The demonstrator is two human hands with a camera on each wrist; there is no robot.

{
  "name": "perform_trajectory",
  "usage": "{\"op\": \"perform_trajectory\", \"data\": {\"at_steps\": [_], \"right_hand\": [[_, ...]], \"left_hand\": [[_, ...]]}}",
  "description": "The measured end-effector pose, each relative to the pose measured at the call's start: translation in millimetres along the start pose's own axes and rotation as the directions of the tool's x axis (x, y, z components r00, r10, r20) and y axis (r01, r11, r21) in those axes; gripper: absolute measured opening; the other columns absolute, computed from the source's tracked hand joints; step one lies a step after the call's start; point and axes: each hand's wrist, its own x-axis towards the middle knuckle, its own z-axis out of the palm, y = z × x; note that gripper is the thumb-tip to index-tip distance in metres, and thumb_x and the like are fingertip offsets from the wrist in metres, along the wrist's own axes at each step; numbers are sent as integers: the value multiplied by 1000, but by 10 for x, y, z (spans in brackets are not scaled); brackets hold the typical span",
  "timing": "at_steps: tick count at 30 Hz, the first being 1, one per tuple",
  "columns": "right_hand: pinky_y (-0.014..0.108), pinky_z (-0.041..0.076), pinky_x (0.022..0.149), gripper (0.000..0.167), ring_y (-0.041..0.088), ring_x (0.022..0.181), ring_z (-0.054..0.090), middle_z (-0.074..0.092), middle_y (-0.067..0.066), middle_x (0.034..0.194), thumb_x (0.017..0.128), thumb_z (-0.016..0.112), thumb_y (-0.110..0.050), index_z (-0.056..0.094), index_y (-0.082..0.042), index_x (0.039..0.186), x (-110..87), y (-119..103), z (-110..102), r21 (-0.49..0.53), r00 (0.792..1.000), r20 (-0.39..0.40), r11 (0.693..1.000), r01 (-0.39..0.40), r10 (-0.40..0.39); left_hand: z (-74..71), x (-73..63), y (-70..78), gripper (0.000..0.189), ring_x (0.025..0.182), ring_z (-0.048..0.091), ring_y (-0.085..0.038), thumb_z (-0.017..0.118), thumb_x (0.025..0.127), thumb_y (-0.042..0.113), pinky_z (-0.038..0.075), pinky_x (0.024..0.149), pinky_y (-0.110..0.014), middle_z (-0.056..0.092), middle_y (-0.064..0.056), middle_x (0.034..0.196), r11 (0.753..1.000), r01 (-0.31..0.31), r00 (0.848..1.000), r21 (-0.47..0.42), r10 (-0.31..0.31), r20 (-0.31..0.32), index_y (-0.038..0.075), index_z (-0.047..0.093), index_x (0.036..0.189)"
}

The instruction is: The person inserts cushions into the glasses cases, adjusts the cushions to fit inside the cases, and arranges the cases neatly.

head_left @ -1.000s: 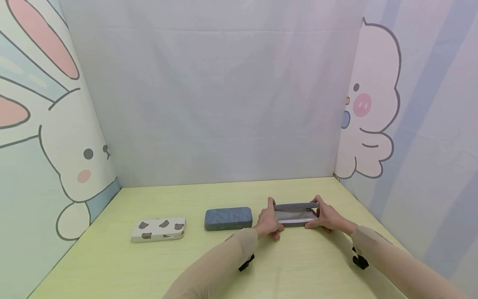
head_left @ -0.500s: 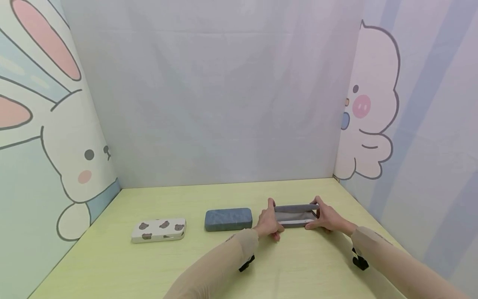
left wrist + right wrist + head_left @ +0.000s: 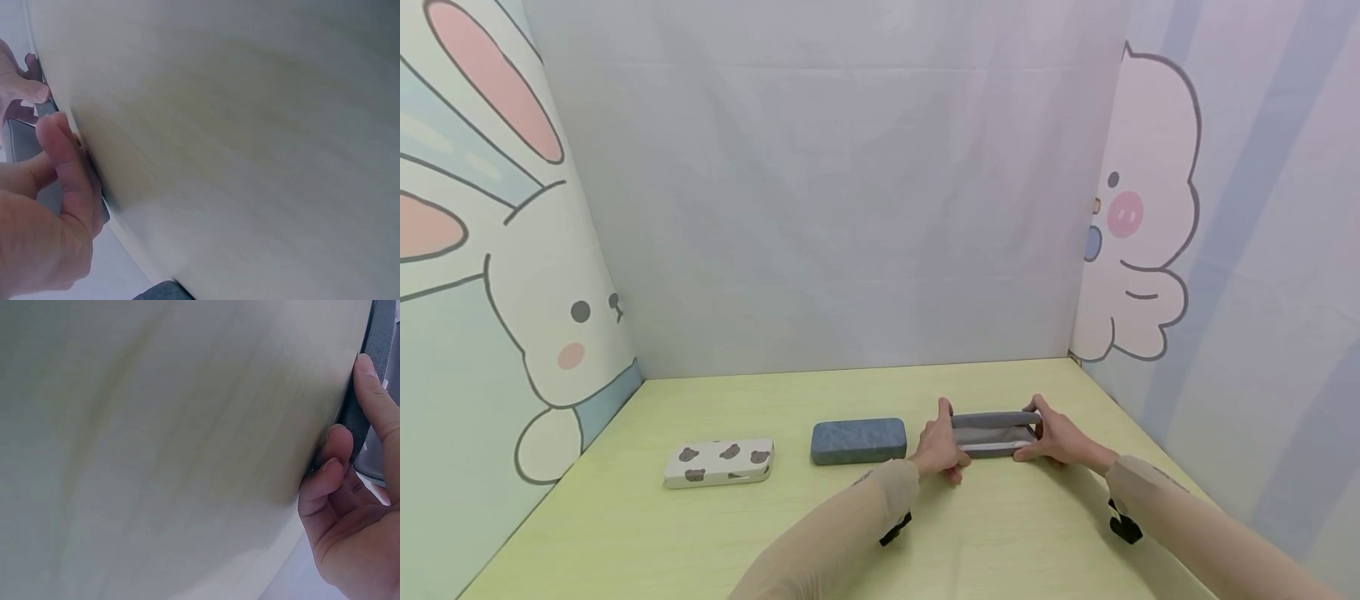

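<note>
A grey glasses case (image 3: 996, 420) lies on the table at the right, its lid partly raised and its pale lining (image 3: 988, 436) showing at the front. My left hand (image 3: 938, 443) grips its left end, fingers up at the lid and thumb low at the front. At the right end, my right hand (image 3: 1062, 437) holds it the same way, with the thumb along the front edge. The right wrist view shows the dark side of the case (image 3: 380, 356) under that thumb. In the left wrist view, the left hand (image 3: 53, 212) partly covers the case.
A blue closed glasses case (image 3: 859, 441) stands just left of my left hand. Farther left is a white case with brown bear heads (image 3: 718, 462). Cloth walls with a rabbit (image 3: 542, 333) and a white chick-like figure (image 3: 1142, 275) enclose the pale yellow table (image 3: 715, 550).
The grey case's lid has come down slightly, under both hands. The hands stay at the two ends, and the other two cases have not moved.
</note>
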Motion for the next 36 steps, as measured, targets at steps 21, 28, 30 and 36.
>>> {"op": "perform_trajectory", "data": {"at_steps": [21, 28, 30, 36], "right_hand": [[24, 41, 34, 61, 10, 37, 43, 50, 4, 63, 76, 82, -31, 37, -6, 109, -35, -27, -28, 9, 996, 37, 997, -79, 78], [28, 44, 37, 63, 13, 40, 49, 55, 5, 67, 76, 81, -38, 44, -5, 114, -13, -213, -165, -87, 989, 86, 990, -115, 122], [29, 45, 38, 63, 15, 39, 51, 57, 7, 69, 77, 79, -44, 48, -5, 116, 6, -299, -243, -132, 987, 85, 983, -128, 140], [28, 45, 45, 58, 17, 42, 55, 62, 9, 72, 86, 66, -51, 57, -1, 116, 86, -560, -402, -225, 996, -17, 970, -90, 88]], "left_hand": [[34, 11, -14, 63, 32, 56, -19, 74, 73, -12, 50, 35, -29, 55, -16, 69, 999, 40, 999, 12, -40, 0, 14, 34, 115], [-157, -50, 39, 61, 39, 61, -24, 73, 76, -9, 56, 46, -30, 61, -21, 65, 999, 27, 994, -46, -21, 109, 11, 33, 118], [-249, -90, 95, 60, 44, 63, -27, 73, 78, -6, 58, 51, -31, 60, -20, 66, 997, 19, 991, -69, -10, 136, 11, 32, 119], [-529, -227, 257, 49, 62, 68, -41, 71, 85, 7, 61, 63, -42, 64, -25, 73, 987, 18, 986, -162, 10, 168, 10, 34, 118]]}}
